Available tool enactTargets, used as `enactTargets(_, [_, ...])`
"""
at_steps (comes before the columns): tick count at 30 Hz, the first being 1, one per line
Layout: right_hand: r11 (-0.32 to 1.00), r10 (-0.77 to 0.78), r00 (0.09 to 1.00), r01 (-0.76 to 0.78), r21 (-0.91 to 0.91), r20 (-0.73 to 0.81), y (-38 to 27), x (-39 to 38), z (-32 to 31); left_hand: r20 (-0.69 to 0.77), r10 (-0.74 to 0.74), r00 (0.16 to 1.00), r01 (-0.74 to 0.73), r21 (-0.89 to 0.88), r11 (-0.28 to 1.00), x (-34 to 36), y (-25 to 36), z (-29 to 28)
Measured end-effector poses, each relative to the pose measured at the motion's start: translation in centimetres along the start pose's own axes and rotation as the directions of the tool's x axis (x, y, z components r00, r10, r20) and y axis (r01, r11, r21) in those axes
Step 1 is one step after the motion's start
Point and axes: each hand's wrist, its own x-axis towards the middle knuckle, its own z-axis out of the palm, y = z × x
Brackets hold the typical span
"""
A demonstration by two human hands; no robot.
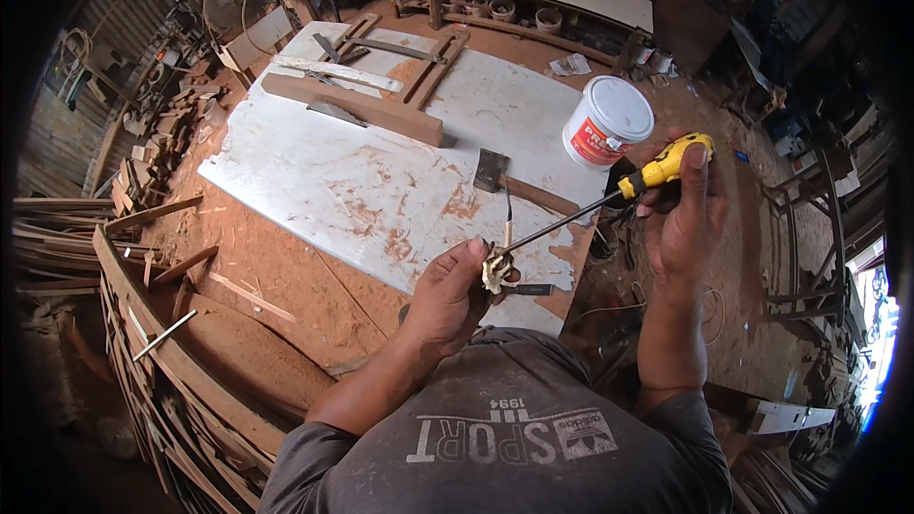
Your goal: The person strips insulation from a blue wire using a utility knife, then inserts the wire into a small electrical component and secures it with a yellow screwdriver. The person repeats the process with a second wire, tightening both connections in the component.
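Your left hand [447,290] is closed around a small pale lump [494,271] (what it is made of is hard to tell), pinched between thumb and fingers just above the near edge of the workbench [314,181]. Your right hand [687,214] is wrapped tight on the yellow handle of a screwdriver [609,198], raised higher and off to the right; the dark shaft slants down to the left and its tip meets the lump in your other hand.

Just beyond the lump, a hammer [519,186] lies on the white, dust-stained benchtop, head toward the middle, wooden handle pointing right. Near the bench's far right corner stands a white plastic tub [606,122] with a red label and its lid on. Further back a long wooden beam [352,107] lies across the top, with slimmer wooden strips [433,67] behind it. Left of the bench, sawdust covers the floor, and curved wooden slats [152,362] are stacked at your left.
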Motion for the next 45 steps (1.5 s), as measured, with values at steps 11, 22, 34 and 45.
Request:
enactTargets(11, [0.995,0.044,0.999,-0.041,-0.088,0.024,0.5,0.6,-1.3,-0.067,-0.034,0.997,0.034,-0.004,0.999,0.4,-0.1,-0.3])
enactTargets(22, [0.980,0.119,0.974,-0.146,0.132,0.193,2.2,1.4,-1.9,-0.160,-0.090,0.983,0.079,-0.074,0.994,-0.2,0.6,-0.1])
enactTargets(34, [0.972,0.209,0.968,-0.221,0.078,0.142,2.7,1.4,-1.1,-0.164,-0.154,0.974,0.142,-0.084,0.986,-1.2,1.3,0.3])
enactTargets(45, [0.980,0.176,0.969,-0.189,0.055,0.174,3.1,0.7,-0.3,-0.205,-0.181,0.962,0.161,-0.110,0.981,-0.9,1.3,0.0])
